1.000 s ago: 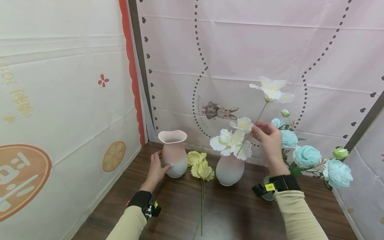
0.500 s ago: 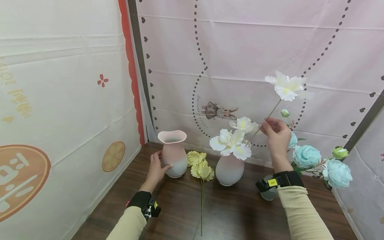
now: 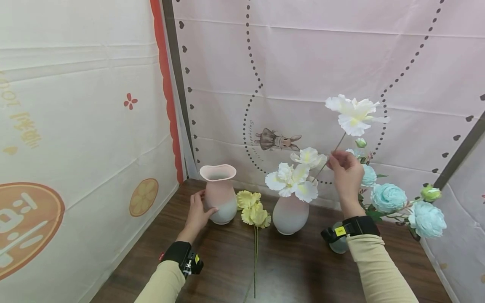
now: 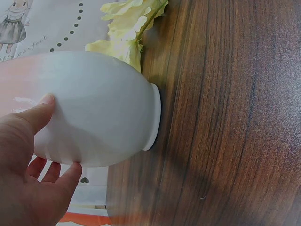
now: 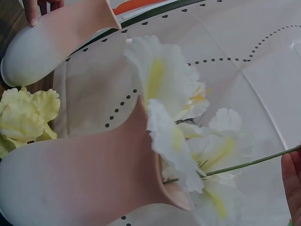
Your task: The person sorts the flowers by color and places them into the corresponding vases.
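In the head view my right hand (image 3: 346, 174) pinches the thin stem of a white iris-like artificial flower (image 3: 354, 115), whose bloom stands high above the hand. The stem slants down into the mouth of the right-hand pink-and-white vase (image 3: 290, 214). In the right wrist view that green stem (image 5: 254, 162) runs from my fingers past the petals to the vase rim. More white flowers (image 3: 289, 179) stand in this vase. My left hand (image 3: 197, 214) grips the other pink-and-white vase (image 3: 220, 198), with the thumb on one side and fingers on the other in the left wrist view. Both vases are upright.
Yellow artificial flowers (image 3: 255, 214) lie between the vases, their stems toward the front of the brown table (image 3: 295, 273). At the right, light-blue artificial flowers (image 3: 388, 198) spread above a small container (image 3: 339, 244), partly hidden by my right wrist. Cloth walls enclose the table.
My right hand and the white flower first moved right, then came back slightly left, with the bloom a little lower. The left hand and its vase have stayed still.
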Available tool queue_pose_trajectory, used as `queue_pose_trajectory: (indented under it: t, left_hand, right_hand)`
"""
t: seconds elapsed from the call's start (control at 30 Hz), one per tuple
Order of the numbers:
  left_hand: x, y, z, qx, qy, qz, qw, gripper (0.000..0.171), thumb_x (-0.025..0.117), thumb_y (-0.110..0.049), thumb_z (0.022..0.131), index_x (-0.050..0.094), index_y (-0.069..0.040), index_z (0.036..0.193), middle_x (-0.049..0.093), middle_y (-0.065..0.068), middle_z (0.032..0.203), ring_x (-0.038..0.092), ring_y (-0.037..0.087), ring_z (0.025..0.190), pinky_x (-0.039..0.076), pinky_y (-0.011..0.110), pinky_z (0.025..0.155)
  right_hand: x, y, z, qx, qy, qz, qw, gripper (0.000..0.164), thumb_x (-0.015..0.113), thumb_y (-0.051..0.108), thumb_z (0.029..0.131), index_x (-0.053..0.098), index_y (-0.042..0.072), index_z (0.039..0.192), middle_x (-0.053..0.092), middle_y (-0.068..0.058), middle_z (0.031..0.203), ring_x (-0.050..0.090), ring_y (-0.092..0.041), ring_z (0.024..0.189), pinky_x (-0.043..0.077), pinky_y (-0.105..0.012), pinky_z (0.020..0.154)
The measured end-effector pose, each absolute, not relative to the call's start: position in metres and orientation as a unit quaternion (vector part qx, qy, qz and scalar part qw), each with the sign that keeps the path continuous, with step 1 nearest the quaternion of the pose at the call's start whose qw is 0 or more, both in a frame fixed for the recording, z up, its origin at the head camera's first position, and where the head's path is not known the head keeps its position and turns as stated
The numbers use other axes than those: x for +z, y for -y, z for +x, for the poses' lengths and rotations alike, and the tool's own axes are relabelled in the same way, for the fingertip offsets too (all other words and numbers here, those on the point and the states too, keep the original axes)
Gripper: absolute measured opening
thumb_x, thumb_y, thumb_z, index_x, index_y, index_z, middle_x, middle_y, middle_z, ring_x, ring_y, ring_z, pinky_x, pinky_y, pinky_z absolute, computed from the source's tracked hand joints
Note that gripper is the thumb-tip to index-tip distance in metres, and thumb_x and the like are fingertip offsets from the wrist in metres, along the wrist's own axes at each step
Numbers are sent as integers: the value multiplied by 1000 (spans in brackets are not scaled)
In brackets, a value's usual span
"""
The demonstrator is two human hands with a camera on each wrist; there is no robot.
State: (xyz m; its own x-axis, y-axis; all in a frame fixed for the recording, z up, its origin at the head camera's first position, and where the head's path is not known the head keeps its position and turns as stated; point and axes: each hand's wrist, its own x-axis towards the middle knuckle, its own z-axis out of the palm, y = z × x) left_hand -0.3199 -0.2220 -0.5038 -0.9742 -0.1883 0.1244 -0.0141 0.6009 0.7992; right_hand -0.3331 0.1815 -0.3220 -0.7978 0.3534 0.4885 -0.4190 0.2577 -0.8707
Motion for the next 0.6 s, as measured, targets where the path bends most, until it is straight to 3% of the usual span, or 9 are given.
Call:
queue_pose_trajectory:
  t: [0.17,0.4,0.6]
  left_hand:
    - [-503,222,-319,-443,889,57,98,82,74,-16,89,21,-1,150,25,24,150,34,42,144,37,53,119]
    - [-504,222,-320,-444,888,57,100,82,74,-16,89,21,-2,150,25,23,149,35,42,144,37,52,119]
    - [-504,221,-320,-446,887,62,99,81,75,-16,89,22,-2,149,26,23,150,35,42,144,36,52,120]
  right_hand:
    - [-326,-179,-334,602,732,31,319,23,67,9,94,65,-4,113,64,12,95,64,5,77,56,-7,75]
    - [-331,-176,-336,578,748,34,323,22,68,10,93,66,-5,110,71,-11,101,62,8,73,55,-5,71]
    - [-337,-174,-337,562,765,35,314,20,67,11,94,67,-4,109,70,-12,101,61,10,74,55,-4,71]
